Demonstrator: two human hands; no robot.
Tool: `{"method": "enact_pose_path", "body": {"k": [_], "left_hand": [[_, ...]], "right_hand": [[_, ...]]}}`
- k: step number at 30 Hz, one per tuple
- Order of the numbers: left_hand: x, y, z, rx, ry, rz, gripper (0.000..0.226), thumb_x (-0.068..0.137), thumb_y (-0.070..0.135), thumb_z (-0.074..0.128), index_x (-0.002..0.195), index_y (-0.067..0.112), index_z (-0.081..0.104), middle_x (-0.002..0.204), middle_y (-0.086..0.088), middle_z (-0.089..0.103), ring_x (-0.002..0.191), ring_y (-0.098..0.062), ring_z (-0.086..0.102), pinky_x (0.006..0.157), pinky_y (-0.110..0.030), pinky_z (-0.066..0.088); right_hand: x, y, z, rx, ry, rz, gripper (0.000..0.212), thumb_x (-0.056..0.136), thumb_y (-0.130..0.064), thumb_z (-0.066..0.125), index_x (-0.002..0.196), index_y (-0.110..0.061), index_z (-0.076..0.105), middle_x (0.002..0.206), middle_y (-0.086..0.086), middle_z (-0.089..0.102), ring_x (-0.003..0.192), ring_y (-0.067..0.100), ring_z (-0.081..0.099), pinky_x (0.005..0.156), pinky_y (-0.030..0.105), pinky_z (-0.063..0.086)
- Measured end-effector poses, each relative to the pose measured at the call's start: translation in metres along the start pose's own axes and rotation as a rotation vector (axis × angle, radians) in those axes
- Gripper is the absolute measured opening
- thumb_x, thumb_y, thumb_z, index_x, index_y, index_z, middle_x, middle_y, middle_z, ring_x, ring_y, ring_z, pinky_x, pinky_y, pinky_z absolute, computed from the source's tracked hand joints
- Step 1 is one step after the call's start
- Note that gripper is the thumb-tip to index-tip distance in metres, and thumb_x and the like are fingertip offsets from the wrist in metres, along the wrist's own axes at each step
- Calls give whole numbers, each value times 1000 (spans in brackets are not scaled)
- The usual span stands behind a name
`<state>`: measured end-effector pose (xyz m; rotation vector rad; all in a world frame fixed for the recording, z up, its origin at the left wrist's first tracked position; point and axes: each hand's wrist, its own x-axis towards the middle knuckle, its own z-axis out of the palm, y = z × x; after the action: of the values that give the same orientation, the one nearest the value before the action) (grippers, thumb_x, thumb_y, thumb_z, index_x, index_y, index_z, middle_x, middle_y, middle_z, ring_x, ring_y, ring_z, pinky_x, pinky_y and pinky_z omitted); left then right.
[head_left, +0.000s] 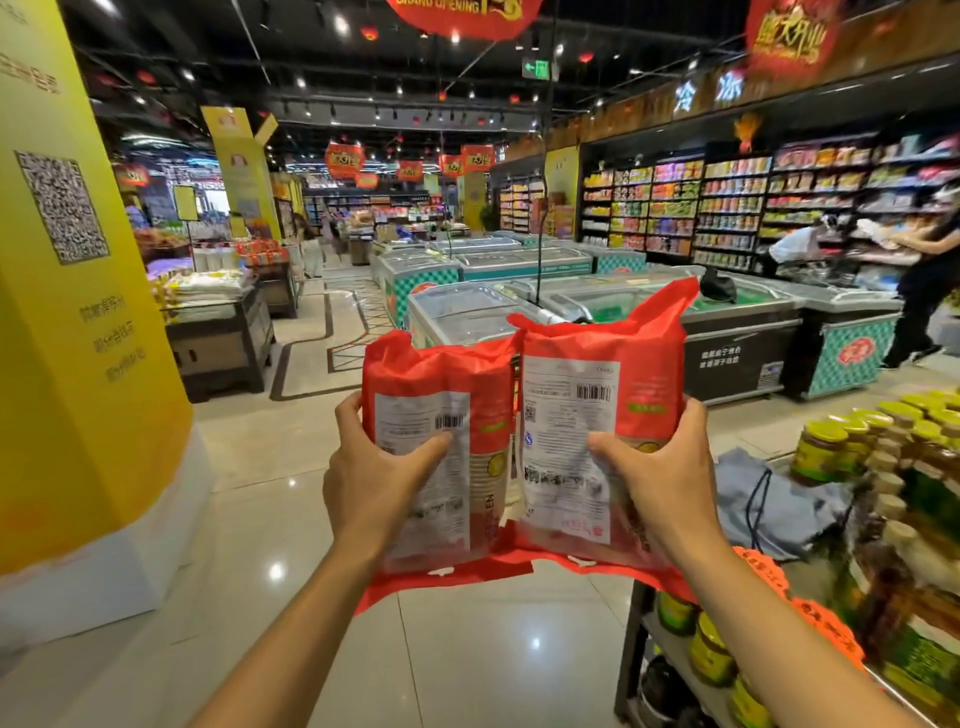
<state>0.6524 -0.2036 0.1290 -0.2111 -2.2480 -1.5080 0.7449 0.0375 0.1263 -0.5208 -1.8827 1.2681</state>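
I hold two red plastic packs upright side by side in front of me, their white label panels with barcodes facing me. My left hand (376, 478) grips the left pack (441, 384), thumb across its label. My right hand (660, 473) grips the right pack (602, 364), thumb on its label and fingers curled round its right edge. The two packs touch along their inner edges. Their lower ends flare out in loose red plastic below my wrists.
A shelf rack (636, 639) of yellow-lidded jars (826, 447) stands at my right, with a grey cloth bag (769, 499) on it. Chest freezers (737, 322) lie ahead, a big yellow pillar (78, 312) at left. People (930, 270) stand by the far right shelves. Glossy tiled floor runs between.
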Motion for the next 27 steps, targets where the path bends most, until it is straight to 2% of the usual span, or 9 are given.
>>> {"method": "enact_pose_path", "body": {"k": [4,8,16,20,27], "left_hand": [[44,-7,34,29,-12,18,89,69,52,91,138,32,38,118,5,68,103,-23,69,92,-44,58],[100,-13,71,63,-1,53,90,69,53,91,138,36,36,112,13,61,99,-19,66,91,-43,57],[201,-23,146,64,22,51,89,69,50,92,138,34,38,111,15,59,96,-16,62,93,-42,56],[241,-37,183,80,5,32,86,65,57,92,127,48,32,111,15,62,100,-20,69,91,-50,60],[315,-64,246,77,-54,2,90,64,59,92,132,40,36,110,13,63,101,-21,71,91,-49,60]], "right_hand": [[41,22,30,38,9,30,75,50,-55,81,112,-39,43,109,-7,66,93,18,68,82,50,59],[95,40,66,89,-13,53,78,49,-57,79,115,-36,43,110,-6,66,95,18,68,80,47,59],[213,69,126,112,-46,53,80,48,-61,78,115,-40,41,111,-8,64,95,18,68,82,51,60],[255,88,149,100,-38,66,80,47,-60,78,116,-42,42,110,-10,65,95,16,68,82,51,60],[324,118,195,63,-26,77,85,47,-65,77,120,-42,40,115,-9,64,99,18,68,84,52,60]]}}
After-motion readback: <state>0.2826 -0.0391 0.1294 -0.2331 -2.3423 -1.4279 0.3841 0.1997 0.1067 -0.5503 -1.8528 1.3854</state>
